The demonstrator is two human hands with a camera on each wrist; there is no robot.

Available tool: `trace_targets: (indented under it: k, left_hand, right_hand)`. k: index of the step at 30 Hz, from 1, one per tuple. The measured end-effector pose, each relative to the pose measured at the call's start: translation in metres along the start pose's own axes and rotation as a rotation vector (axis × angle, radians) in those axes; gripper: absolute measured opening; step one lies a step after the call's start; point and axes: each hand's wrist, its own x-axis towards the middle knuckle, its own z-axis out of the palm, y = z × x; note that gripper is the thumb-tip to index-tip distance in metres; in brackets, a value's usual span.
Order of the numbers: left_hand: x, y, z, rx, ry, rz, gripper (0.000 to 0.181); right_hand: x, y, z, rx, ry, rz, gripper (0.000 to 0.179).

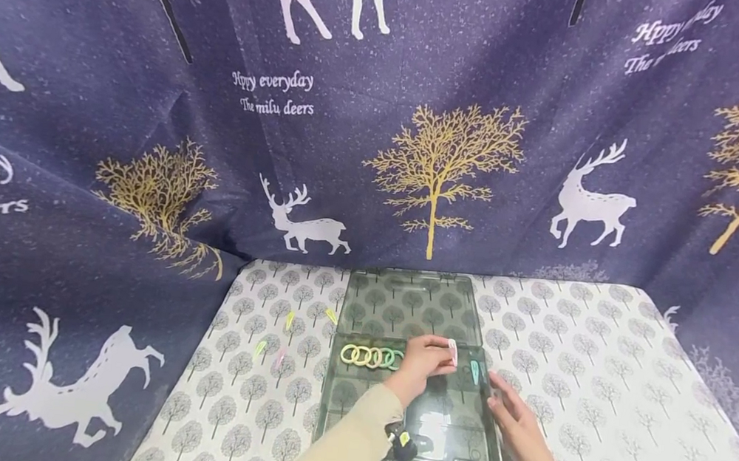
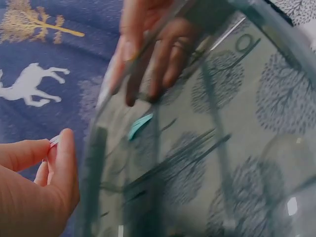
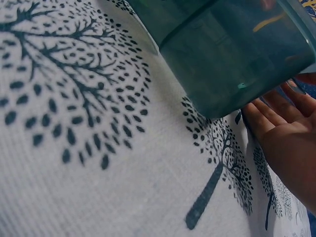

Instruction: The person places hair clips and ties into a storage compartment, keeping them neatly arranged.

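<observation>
A pale pink-white snap hair clip (image 1: 453, 352) is pinched between the thumb and finger of my left hand (image 1: 422, 362), above the clear grey-green plastic box (image 1: 451, 427). The left wrist view shows the same clip (image 2: 55, 141) at the fingertips. A teal hair clip (image 1: 474, 373) lies in the box's upper right compartment. Several rings (image 1: 357, 355), running from yellow to green, lie in a row at the upper left; my left hand hides the row's right end. My right hand (image 1: 521, 423) has its fingers extended against the box's right side, holding no clip.
The box's lid (image 1: 412, 309) lies opened out behind it. Left of the box, several loose clips lie on the tree-print cloth (image 1: 246, 404): yellow-green ones (image 1: 290, 321) and a pink one (image 1: 280, 358). A dark deer-print curtain (image 1: 323, 152) hangs behind the table.
</observation>
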Motion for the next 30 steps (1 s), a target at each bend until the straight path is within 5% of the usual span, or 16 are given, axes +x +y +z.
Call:
trace_targets:
  k: [9,19,30]
  left_hand:
    - [0.008,-0.022,0.027,0.05,0.1,0.001,0.019]
    - [0.018,-0.031,0.035,0.163,0.162,-0.006,0.016]
    - [0.021,-0.037,0.044,0.298,0.248,0.072,0.019]
  right_hand:
    - [-0.001,-0.003,0.001,0.021,-0.005,-0.039,0.055]
    - [-0.001,-0.002,0.0,0.016,-0.004,-0.022,0.057]
    - [0.001,0.001,-0.001,0.01,0.014,-0.055,0.056]
